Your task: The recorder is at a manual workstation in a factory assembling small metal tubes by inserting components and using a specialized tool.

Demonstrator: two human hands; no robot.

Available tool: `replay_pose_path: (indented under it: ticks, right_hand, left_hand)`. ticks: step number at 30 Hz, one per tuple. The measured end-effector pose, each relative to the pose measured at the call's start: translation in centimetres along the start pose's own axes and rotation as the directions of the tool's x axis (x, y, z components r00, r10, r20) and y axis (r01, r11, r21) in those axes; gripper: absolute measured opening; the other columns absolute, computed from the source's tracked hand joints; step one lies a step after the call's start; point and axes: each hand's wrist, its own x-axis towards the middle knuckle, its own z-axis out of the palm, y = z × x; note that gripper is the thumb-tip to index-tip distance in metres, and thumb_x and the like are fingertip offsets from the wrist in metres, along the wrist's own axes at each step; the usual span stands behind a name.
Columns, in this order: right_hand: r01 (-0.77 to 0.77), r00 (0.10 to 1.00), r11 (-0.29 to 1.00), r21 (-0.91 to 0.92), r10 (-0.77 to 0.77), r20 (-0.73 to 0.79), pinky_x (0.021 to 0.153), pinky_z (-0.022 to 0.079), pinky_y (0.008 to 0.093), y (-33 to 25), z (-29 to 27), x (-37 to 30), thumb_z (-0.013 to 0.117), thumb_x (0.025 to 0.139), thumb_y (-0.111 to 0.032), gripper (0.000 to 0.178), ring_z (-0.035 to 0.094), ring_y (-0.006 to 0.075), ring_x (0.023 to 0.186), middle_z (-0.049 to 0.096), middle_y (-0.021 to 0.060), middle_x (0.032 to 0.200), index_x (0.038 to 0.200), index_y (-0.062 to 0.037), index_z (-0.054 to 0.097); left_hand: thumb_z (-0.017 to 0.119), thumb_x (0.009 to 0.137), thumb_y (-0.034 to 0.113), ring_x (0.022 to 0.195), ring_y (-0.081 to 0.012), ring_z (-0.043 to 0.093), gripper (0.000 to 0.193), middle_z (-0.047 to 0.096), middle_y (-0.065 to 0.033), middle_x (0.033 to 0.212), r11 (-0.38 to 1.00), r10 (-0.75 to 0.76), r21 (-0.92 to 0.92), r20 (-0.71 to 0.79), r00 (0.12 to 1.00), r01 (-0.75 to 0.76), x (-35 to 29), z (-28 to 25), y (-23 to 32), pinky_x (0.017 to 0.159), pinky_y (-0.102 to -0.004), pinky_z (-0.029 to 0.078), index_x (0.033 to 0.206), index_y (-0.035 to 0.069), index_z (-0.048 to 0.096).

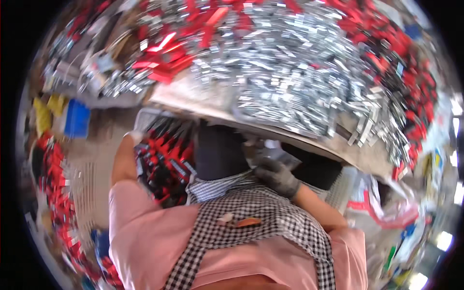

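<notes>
At the left my left hand [136, 137], in a pale glove, is at the rim of a light-coloured crate [143, 117]. Its fingers are blurred and partly hidden. Red and black hand tools [169, 157] with dark metal ends fill the crate beside my left leg. My right hand [276, 177] wears a dark grey glove and rests by my lap, next to the edge of my checked apron [246, 203]. Its fingers are curled; whatever they hold, if anything, is hidden.
A worktop [193, 96] ahead bears a large heap of shiny metal pieces [285, 63] with red parts [166, 60] around it. A blue bin [77, 119] and more red parts [54, 183] are at the left. A plastic bag [391, 205] lies at the right.
</notes>
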Motion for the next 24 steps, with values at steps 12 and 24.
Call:
replay_pose_path:
  ticks: [12, 24]
  right_hand:
    - [0.076, 0.992, 0.99, 0.115, -0.063, -0.111, 0.086, 0.053, 0.0331, 3.8, -2.4, -2.8, 0.069, 0.088, -0.027, 0.047, 0.066, 0.0234, 0.096, 0.069, 0.0145, 0.105, 0.125, 0.0001, 0.059]
    - [-0.496, 0.534, -0.009, -0.868, -0.792, -0.297, 0.108, 0.036, 0.0461, -0.9, -23.9, -12.3, 0.068, 0.067, -0.009, 0.042, 0.046, 0.0334, 0.125, 0.057, 0.0084, 0.127, 0.108, -0.0176, 0.067]
  left_hand:
    - [0.052, 0.088, 0.059, 0.12, -0.0327, 0.059, 0.061, 0.063, -0.0183, 0.125, 0.58, 0.203, 0.789, 0.103, 0.974, -0.204, 6.0, 3.4, 7.7, 0.098, -0.0405, 0.048, 0.117, 0.009, 0.069]
    - [0.06, 0.086, 0.046, 0.113, -0.0358, 0.063, 0.052, 0.065, -0.0222, 0.121, 0.936, 0.08, 0.305, -0.67, 0.738, 0.176, -7.9, 9.6, 17.3, 0.096, -0.0451, 0.05, 0.12, 0.007, 0.067]
